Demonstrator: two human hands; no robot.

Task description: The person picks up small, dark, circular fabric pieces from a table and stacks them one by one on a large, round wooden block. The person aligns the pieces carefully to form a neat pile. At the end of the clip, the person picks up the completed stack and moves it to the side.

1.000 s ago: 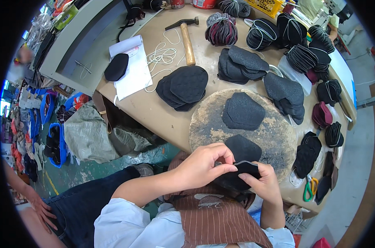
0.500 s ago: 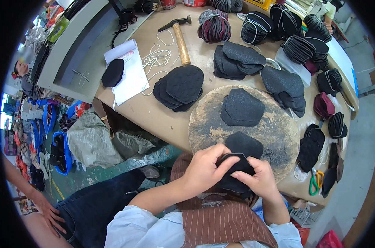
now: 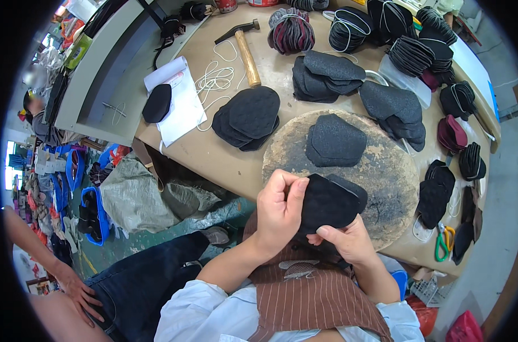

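Observation:
A black rounded fabric piece (image 3: 327,206) is held up over the near edge of a round wooden block (image 3: 390,171), its flat face toward me. My left hand (image 3: 280,206) pinches its left edge between thumb and fingers. My right hand (image 3: 350,240) is closed on its lower right edge. Partly hidden behind it, a dark grey piece (image 3: 351,191) shows at the right. Farther back on the block lies a small stack of dark grey pieces (image 3: 336,141). To the left of the block sits a pile of black quilted pieces (image 3: 253,114).
A hammer (image 3: 247,57) and loose white cord (image 3: 216,77) lie at the back left beside white paper (image 3: 179,111). Tied bundles (image 3: 350,28) crowd the back. Scissors (image 3: 441,245) with green and orange handles lie at the right. A seated person's hand (image 3: 79,293) rests at left.
The black piece has been raised and turned so its broad face shows. My left hand has moved up with it, its thumb now upright; my right hand has shifted to the lower edge.

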